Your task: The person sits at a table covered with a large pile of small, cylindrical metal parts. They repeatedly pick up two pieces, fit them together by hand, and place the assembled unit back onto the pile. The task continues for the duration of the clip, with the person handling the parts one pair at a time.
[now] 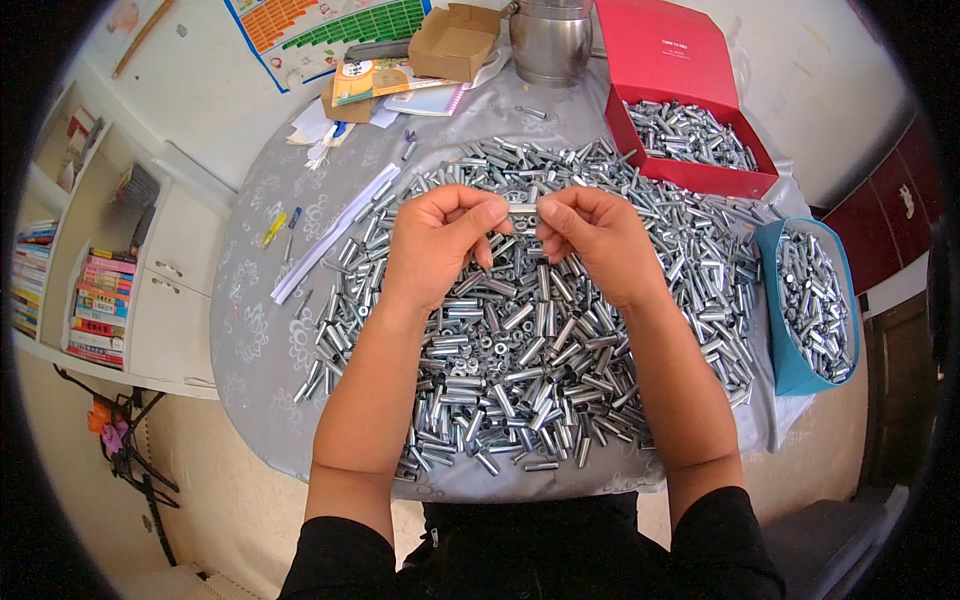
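Over the middle of the table, my left hand (440,240) and my right hand (598,238) face each other, fingertips closed. Between them they pinch the two ends of a short, shiny metal sleeve (523,209), held level. Whether a bolt sits inside it is hidden by my fingers. Beneath both hands spreads a wide pile of loose metal sleeves (545,318), with bolts among them. Several small nuts (500,348) lie in the middle of the pile, between my forearms.
A red box (690,178) with its lid up holds bolt pieces at the back right. At the right edge stands a blue container (790,372) of metal parts. Behind are a metal pot (550,45), a cardboard box (455,45) and papers. A folded white strip (335,232) lies left.
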A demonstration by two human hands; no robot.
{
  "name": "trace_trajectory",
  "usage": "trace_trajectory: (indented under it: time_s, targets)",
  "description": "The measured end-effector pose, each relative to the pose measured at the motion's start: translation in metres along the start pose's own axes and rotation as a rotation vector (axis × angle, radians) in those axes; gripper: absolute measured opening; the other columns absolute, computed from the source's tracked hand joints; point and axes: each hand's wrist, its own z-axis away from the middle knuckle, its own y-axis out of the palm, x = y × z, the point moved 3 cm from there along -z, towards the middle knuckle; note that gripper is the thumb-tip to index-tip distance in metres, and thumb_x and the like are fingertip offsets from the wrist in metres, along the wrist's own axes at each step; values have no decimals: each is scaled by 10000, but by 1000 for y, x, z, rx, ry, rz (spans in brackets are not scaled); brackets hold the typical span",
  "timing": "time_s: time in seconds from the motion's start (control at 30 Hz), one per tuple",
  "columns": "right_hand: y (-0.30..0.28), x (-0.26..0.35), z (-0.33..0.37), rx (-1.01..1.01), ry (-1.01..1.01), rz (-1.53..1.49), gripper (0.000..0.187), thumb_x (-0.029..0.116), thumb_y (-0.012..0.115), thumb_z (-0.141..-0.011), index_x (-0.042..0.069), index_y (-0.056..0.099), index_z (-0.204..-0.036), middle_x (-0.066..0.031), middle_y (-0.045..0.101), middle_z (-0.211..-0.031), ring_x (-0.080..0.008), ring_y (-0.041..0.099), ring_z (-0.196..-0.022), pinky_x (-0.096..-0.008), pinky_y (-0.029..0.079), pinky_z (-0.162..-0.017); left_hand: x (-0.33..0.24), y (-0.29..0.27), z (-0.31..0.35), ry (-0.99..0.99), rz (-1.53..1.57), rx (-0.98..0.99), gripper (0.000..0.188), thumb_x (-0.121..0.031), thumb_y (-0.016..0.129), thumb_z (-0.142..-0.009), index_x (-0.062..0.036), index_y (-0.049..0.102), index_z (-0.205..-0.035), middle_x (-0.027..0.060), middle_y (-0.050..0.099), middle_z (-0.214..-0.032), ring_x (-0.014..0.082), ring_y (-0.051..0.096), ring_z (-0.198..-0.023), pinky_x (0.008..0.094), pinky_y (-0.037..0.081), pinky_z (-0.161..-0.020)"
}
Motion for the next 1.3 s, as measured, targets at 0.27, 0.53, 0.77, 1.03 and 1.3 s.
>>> trace_trajectory:
  time_s: [0.27, 0.53, 0.77, 1.03, 1.3]
  targets:
    - [0, -1, 1, 2, 1, 8, 130, 70, 681, -878, 2, 654, -986, 7, 648, -836, -48, 559, -717, -202, 472, -643, 0, 3, 0, -52, -73, -3, 222, -250, 655, -915, -37, 642, -854, 48, 659, -740, 58, 511, -474, 183, 375, -429]
    - [4, 7, 4, -81, -183, 86, 136, 77, 694, -868, -7, 655, -967, -13, 654, -806, -62, 576, -691, -216, 481, -615, 2, 3, 0, -37, -163, -54, 278, -293, 613, -942, -20, 634, -896, 20, 599, -668, 63, 493, -491, 202, 385, -446]
    - [-3, 4, 1, -76, -116, -14, 153, 135, 672, -898, -11, 651, -938, -29, 656, -772, -83, 599, -645, -224, 496, -589, 2, 2, -2, 55, -93, 50, 170, -160, 624, -919, -31, 636, -1029, 21, 641, -769, 51, 500, -552, 184, 404, -501]
    - [0, 3, 1, -69, -60, -72, 151, 148, 667, -905, -1, 654, -925, -36, 661, -769, -86, 600, -642, -224, 496, -587, -2, 5, 0, 53, -56, 42, 159, -171, 611, -936, -13, 625, -933, 46, 649, -737, 62, 510, -517, 191, 414, -475]
    - [-2, 1, 0, -7, -161, -100, 159, 96, 692, -876, -7, 666, -995, -36, 665, -796, -91, 605, -682, -218, 498, -643, 5, -2, -3, -43, -80, 31, 258, -275, 579, -963, -58, 589, -823, 23, 601, -666, 64, 505, -498, 187, 378, -440]
